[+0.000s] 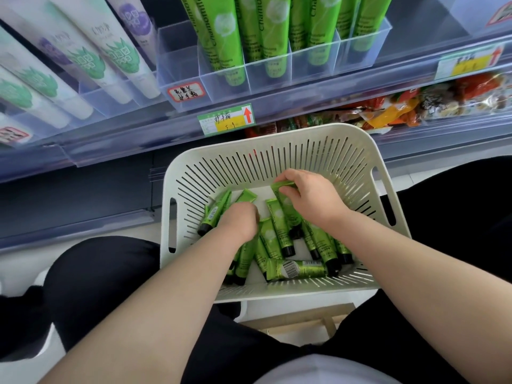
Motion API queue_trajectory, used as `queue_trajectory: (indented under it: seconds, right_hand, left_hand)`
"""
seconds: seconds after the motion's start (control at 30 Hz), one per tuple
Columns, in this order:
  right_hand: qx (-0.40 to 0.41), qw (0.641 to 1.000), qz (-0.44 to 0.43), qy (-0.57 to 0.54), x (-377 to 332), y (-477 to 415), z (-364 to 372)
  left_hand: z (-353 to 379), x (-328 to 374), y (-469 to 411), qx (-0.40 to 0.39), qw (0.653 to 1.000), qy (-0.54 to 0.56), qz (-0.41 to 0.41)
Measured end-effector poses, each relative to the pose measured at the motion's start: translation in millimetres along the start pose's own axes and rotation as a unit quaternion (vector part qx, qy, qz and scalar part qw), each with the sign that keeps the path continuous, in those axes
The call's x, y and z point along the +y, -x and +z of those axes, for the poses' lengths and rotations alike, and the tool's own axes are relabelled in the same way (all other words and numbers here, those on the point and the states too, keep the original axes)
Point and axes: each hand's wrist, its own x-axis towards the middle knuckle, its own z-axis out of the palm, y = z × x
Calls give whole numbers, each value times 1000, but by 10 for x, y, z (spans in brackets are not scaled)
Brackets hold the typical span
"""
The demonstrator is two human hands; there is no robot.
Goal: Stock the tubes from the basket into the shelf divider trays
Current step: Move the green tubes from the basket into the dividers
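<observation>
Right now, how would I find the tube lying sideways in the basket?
Find the white slotted basket below the shelf. Look along its near wall. The green tube there lies crosswise with a big barcode facing up, while its neighbours point toward the shelf.

You have a bright, evenly lit view: the light is soft and diffuse, and only faint shade lies on the floor of the white basket (277,139). The centre is sharp, and you can make out the barcode on the green tubes (296,270). Toward the edges the wide lens bows the shelf rail (110,145), and the white tubes (69,62) at left and the snack packets (443,98) at right turn soft and smeared. The clear divider tray (249,76) carries a pale sheen. Beneath the rail at left, the recess is dark.
</observation>
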Motion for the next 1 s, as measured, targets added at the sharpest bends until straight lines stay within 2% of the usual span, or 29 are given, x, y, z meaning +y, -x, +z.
queue_trajectory:
  seconds: [0.13, 0.27, 0.47, 0.6, 0.8, 0.9, 1.0]
  right_hand:
    - [-2, 1000, 16, 16, -29, 49, -57]
    - [-1, 999, 7, 36, -132, 82, -183]
    - [47, 998, -6, 47, -473, 14, -529]
    - [114, 992, -46, 40, -774, -56, -831]
    - [159, 981, -97, 46, -1218, -185, -1317]
    - [166, 977, -125, 52, -1445, -267, -1490]
    - [169, 973, -143, 69, -1583, -345, -1598]
  left_hand:
    - [-47, 2, 123, 14, 1000, 8, 15]
    - [-188, -4, 312, 125, 990, 56, 44]
    - [-691, 32, 664, 270, 957, 82, 70]
    - [-1171, 71, 923, 377, 914, 130, 78]
    - [-2078, 38, 1259, 542, 809, 220, 69]
    - [-2461, 15, 1322, 577, 786, 218, 48]
    - [-2741, 4, 1292, 595, 783, 174, 52]
